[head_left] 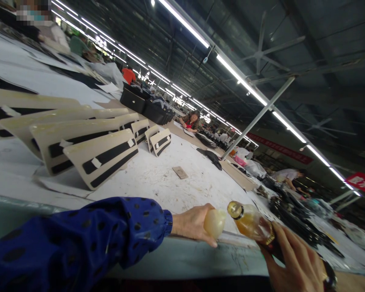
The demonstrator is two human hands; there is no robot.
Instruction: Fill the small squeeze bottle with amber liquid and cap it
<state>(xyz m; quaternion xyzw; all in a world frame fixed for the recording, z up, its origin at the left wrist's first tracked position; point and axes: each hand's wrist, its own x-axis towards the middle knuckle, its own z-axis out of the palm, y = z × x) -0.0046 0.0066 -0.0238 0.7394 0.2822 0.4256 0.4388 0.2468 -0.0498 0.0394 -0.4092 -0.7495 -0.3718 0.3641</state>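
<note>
At the front edge of the table, my left hand (pixel 194 224), in a blue dotted sleeve, is closed around a small pale-yellow translucent container (pixel 214 223). Its exact kind is unclear. To the right, my right hand (pixel 295 255) wraps around a clear bottle (pixel 257 225) that holds amber liquid. The bottle lies tilted, with its uncapped neck pointing left toward the container. A short gap separates the two. My fingers hide the lower part of the bottle.
Beige panels (pixel 76 156) with black strips stand propped in a row at left on the white-covered table (pixel 152 182). A small brown card (pixel 180 172) lies mid-table. Black cases (pixel 134 99) stand farther back. A co-worker (pixel 191 121) sits at the far side.
</note>
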